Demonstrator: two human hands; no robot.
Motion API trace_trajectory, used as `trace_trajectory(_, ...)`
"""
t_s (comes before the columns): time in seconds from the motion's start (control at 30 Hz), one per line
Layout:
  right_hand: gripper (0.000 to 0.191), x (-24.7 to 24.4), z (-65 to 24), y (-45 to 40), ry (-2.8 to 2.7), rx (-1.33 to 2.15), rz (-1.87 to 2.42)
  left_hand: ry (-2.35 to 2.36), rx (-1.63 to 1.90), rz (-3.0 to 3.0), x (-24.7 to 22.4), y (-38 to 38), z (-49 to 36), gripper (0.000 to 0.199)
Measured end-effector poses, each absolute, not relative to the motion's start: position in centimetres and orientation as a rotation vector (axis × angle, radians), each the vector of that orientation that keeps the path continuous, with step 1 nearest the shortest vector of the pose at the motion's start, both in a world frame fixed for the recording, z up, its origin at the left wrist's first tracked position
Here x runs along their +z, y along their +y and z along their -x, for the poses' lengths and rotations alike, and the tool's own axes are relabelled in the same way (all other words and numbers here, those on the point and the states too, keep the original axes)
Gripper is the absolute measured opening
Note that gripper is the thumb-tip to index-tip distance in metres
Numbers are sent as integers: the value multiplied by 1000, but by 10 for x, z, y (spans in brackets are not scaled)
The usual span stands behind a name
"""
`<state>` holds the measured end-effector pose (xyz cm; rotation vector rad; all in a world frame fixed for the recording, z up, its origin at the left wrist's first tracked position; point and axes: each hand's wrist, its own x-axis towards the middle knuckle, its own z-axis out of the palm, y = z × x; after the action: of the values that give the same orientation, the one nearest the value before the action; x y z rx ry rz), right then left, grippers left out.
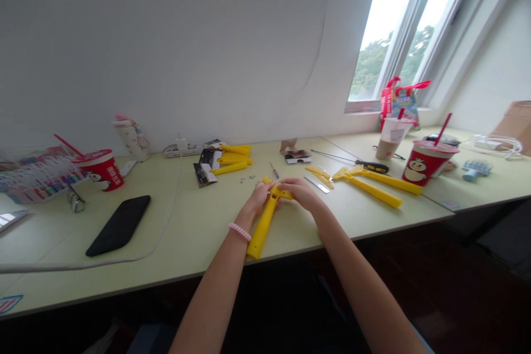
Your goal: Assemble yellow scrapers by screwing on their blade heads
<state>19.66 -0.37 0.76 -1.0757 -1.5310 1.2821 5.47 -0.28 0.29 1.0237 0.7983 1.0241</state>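
Left to right on the pale green desk lie one black smartphone, one red paper cup and three yellow plastic bars. The left hand, wearing one pink coiled wristband, and the right hand curl closed, their fingers pinching the head of a yellow plastic T-shaped tool near the desk's front edge, its long axis pointing toward the person and slightly left. Further right lie two long yellow plastic tools and a second red paper cup.

You are working at a pale green desk that is carrying a black smartphone on the left, yellow plastic parts toward the far edge, and a red cup on the right.
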Motion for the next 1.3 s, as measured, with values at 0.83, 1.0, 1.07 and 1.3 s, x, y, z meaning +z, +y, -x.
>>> trace_trajectory(0.83, 12, 10, -195, 23, -1487, 1481, 1210, 692, 600, -1193, -3, -12, -51, 23)
trace_trajectory(1.0, 15, 11, -194, 34, -1492, 1427, 1295, 676, 633, -1144, -1, -11, -50, 22)
trace_trajectory(1.07, 22, 13, -191, 39, -1532, 1417, 1247, 714, 735, -1084, 0, -6, -47, 20)
trace_trajectory(1.3, 17, -2, -156, 59, -1637, 769, 1284, 1121, 1809, -580, 10, 17, -18, 10)
